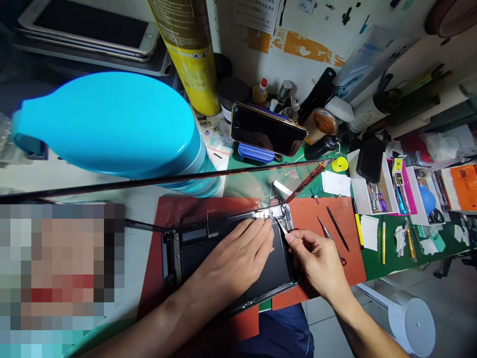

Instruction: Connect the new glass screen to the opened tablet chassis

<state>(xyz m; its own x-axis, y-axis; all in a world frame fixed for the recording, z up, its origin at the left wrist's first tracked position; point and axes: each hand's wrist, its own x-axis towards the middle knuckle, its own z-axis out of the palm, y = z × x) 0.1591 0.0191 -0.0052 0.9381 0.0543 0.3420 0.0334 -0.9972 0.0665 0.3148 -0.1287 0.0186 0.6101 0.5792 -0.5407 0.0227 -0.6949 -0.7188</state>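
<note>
An opened tablet (244,304) lies on an orange-red mat, its dark inside facing up. Above its far side stands a tilted glass panel with a dark border (208,175). My left hand (238,253) rests over the tablet, fingers stretched and close together, fingertips at the bright metal parts (264,214) near its upper right corner. What its thumb touches is hidden. Between thumb and fingers my right hand (316,253) pinches a thin silver tool (281,226), its tip among those same parts; the exact kind is unclear.
A large blue bottle (119,124) and a yellow spray can (197,74) stand at the left back. Behind the tablet a phone (268,129) leans on a blue stand. Right of my hand lie a black stick (337,228) and a metal-tipped tool (326,229). Boxes of tools (372,191) stand farther right.
</note>
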